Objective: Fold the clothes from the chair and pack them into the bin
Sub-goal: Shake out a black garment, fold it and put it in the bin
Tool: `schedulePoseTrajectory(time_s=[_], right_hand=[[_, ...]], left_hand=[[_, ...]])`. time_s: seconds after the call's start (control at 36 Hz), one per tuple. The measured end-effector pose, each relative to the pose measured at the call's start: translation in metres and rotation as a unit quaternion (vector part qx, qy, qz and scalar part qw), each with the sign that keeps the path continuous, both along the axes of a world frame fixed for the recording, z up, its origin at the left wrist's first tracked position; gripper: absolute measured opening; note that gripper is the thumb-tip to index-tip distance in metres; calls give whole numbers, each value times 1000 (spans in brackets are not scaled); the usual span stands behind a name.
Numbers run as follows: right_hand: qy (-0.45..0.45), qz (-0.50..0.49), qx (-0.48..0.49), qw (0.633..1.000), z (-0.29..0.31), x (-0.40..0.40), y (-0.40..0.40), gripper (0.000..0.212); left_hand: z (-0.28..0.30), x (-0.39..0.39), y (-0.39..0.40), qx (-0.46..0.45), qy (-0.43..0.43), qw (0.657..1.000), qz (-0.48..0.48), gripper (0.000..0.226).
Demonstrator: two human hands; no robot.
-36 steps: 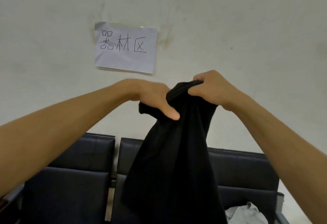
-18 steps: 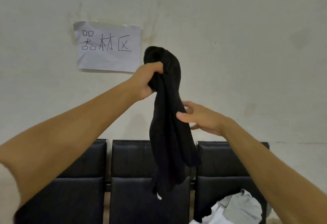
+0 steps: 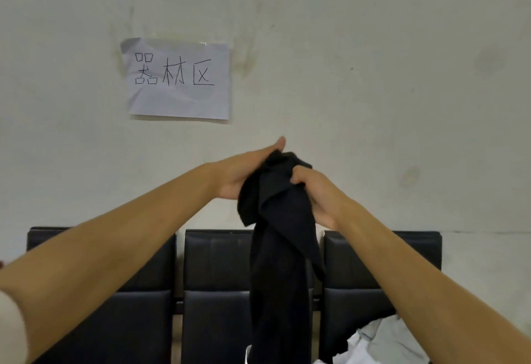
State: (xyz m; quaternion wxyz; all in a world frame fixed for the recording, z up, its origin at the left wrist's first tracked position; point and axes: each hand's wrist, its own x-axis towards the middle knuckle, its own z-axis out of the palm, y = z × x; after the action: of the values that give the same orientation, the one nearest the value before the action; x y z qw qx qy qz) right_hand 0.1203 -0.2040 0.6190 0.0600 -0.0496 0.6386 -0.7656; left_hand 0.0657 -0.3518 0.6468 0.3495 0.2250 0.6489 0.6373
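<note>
A: Report the left side of the view first.

B: A paper sign (image 3: 178, 79) with three handwritten characters is taped to the wall (image 3: 373, 47); below it a row of black chairs (image 3: 215, 291) stands against the wall; three seat backs are visible; the leftmost and middle chairs show bare upholstery as far as the view reaches.

A: State the left hand.

B: The left hand (image 3: 241, 174) is raised in front of the wall, above the middle chair; its thumb points up and forward; its palm lies against the left flank of the black garment (image 3: 281, 248); the fingers pass behind the cloth, so the grip cannot be read with certainty; it appears to hold the bunched top.

A: Position of the task item?

B: The black garment is off the chairs, carried in the air between both hands; its top is gathered into a bunch; the remainder hangs straight down in front of the middle chair and leaves the view at the bottom edge.

A: State the right hand.

B: The right hand (image 3: 319, 194) touches the right flank of the bunch; its fingers are curled into the cloth; the grip is closed round a fold of the black garment.

A: Anything further right?

B: A pile of light clothes (image 3: 382, 343), grey and white, lies on the rightmost chair at the bottom edge of the view; the right forearm covers part of it.
</note>
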Motion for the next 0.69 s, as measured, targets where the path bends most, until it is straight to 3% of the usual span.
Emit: schedulePoseTrajectory(time_s=[0.14, 0.25, 0.36, 0.44, 0.56, 0.69], right_hand=[[17, -21, -96, 995, 9, -3, 15, 37], [20, -57, -94, 994, 3, -5, 21, 62], [0, -66, -83, 994, 0, -3, 22, 52], [-20, -32, -87, 995, -2, -2, 26, 47], [-58, 16, 38, 997, 0, 1, 40, 22], [-107, -38, 211, 971, 4, 0, 52, 54]], left_hand=[[-16, 0, -30, -73, -31, 995, -67, 70], [-21, 4, -36, -82, -34, 991, -102, 70], [-26, 8, -28, -34, 48, 998, -36, 37], [-26, 7, -19, 53, 72, 995, 49, 27], [-25, 3, -13, 102, 112, 979, 133, 25], [-28, 2, -5, 79, 189, 958, 202, 23]])
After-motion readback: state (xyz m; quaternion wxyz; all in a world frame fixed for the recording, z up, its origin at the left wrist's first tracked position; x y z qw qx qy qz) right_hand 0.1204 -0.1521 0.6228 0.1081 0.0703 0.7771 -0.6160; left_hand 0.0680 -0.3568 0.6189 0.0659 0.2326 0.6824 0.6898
